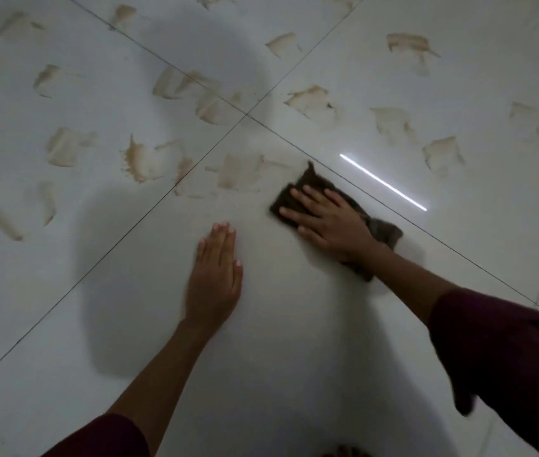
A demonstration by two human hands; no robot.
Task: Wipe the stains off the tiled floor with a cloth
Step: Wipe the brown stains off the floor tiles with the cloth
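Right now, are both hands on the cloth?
No, only the right hand presses the cloth; the left hand lies flat on bare tile.

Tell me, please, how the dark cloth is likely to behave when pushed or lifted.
The cloth is probably floppy: it lies bunched beside the wrist of the right hand. It likely slides easily, since the floor looks glossy. Lifted, it would probably droop and feel light, being thin.
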